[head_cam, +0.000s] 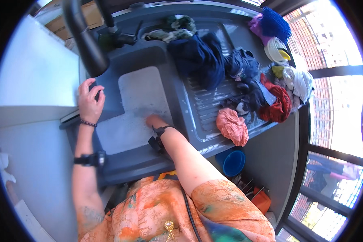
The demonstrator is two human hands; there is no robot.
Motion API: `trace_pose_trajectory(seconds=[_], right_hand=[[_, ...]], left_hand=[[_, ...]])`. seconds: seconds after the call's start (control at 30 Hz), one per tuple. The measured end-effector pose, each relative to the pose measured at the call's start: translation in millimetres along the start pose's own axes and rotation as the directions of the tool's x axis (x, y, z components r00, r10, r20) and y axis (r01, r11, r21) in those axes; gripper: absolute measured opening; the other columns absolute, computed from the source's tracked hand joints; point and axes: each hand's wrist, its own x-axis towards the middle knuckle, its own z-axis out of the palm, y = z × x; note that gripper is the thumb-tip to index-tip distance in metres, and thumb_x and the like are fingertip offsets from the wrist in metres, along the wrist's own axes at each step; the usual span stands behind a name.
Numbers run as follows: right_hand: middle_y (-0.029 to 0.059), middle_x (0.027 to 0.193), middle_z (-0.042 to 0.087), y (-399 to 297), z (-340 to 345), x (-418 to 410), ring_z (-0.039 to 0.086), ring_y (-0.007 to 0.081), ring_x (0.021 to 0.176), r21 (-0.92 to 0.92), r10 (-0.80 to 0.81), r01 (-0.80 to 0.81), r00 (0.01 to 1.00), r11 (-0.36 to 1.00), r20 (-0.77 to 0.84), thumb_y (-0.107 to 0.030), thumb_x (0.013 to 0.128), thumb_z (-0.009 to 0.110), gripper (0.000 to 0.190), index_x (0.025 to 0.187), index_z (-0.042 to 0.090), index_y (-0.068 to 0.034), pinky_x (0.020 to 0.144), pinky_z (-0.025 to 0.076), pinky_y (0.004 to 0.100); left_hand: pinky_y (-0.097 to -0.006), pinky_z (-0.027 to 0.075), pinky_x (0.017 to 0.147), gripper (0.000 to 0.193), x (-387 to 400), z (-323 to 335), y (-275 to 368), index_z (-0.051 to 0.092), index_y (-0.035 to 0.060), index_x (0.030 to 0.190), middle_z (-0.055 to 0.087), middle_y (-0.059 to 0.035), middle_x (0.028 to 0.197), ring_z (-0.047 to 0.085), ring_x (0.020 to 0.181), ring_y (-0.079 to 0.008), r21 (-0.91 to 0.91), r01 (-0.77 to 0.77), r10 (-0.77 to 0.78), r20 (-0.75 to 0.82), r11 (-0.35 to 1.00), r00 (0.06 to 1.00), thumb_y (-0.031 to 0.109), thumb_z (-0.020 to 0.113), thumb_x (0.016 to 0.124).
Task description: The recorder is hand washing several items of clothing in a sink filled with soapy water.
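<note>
My left hand (91, 98) is raised over the left rim of a dark grey sink (177, 99). Its fingers are curled but apart, with nothing between them, just below the black faucet (93, 57). Cloudy, greyish-white water (143, 87) stands in the basin. My right hand (154, 120) dips into that water near the basin's front right; its fingers are hidden beneath the surface, and so is anything they may hold. Close to the right arm, a pink crumpled cloth (232, 126) lies at the front of the ribbed drainboard (207, 106).
Dark blue garments (199, 57), a red cloth (276, 101) and white cloths (299, 81) are heaped on the drainboard. A blue bucket (234, 163) stands below it. A white cabinet (39, 66) borders the left, and windows (335, 109) line the right.
</note>
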Motion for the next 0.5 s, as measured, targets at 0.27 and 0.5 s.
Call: trace_pose_trajectory(seconds=[0.27,0.5], right_hand=[[0.0190,0.110,0.068,23,-10,7,0.067,0.0353,0.101,-0.518,-0.172,0.345,0.920,0.783,0.352,-0.011,0.087,0.053,0.025,0.100,0.073,-0.003,0.085,0.055,0.0416],[0.0170,0.100,0.071,25,-13,12,0.070,0.0331,0.090,-0.423,-0.183,0.283,0.948,0.861,0.261,-0.007,0.081,0.057,0.020,0.091,0.074,-0.003,0.077,0.057,0.0416]], left_hand=[[-0.0406,0.050,0.088,0.008,-1,-1,0,0.068,0.0059,0.084,0.058,-0.0108,0.115,0.056,0.108,-0.0313,-0.005,0.038,-0.039,-0.076,0.999,0.996,0.006,0.068,0.076],[-0.0395,0.050,0.088,0.008,-1,-4,0,0.068,0.0068,0.083,0.058,-0.0101,0.115,0.055,0.108,-0.0306,-0.045,0.071,-0.075,-0.088,0.996,0.993,0.006,0.069,0.075]])
